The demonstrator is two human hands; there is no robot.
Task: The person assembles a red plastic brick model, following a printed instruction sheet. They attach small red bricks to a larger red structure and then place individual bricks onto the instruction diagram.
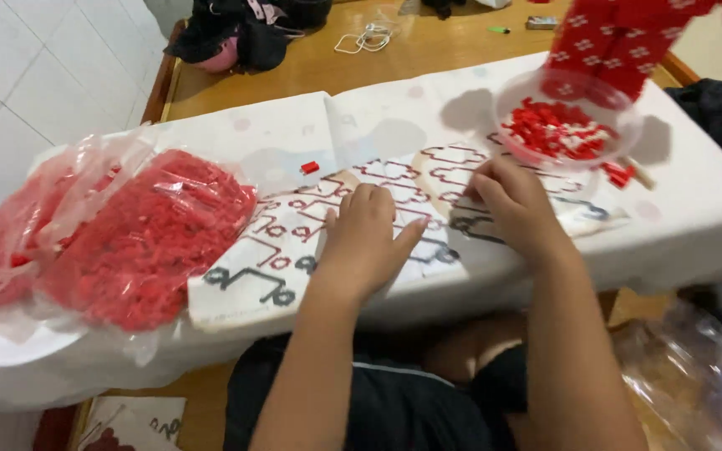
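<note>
At nine o'clock I see a clear plastic bag [139, 238] full of red pieces on the bench [695, 209]. At one o'clock, a clear bowl [563, 117] holds red and white pieces. My left hand [365, 238] lies flat, fingers released, on the patterned sheet [294, 250]; my right hand [516, 205] curls on it, grasp unclear.

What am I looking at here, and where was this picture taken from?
No machine here: a camera worn on a person's head looks down at their own bare hands. The left hand lies flat on a white printed pattern sheet with red and black outlines. The right hand presses fingertips on that sheet; neither visibly holds anything. Left lies a clear plastic bag of small red pieces; ahead stands a clear round bowl of red and white pieces. One loose red piece lies on the white cloth-covered board.
</note>
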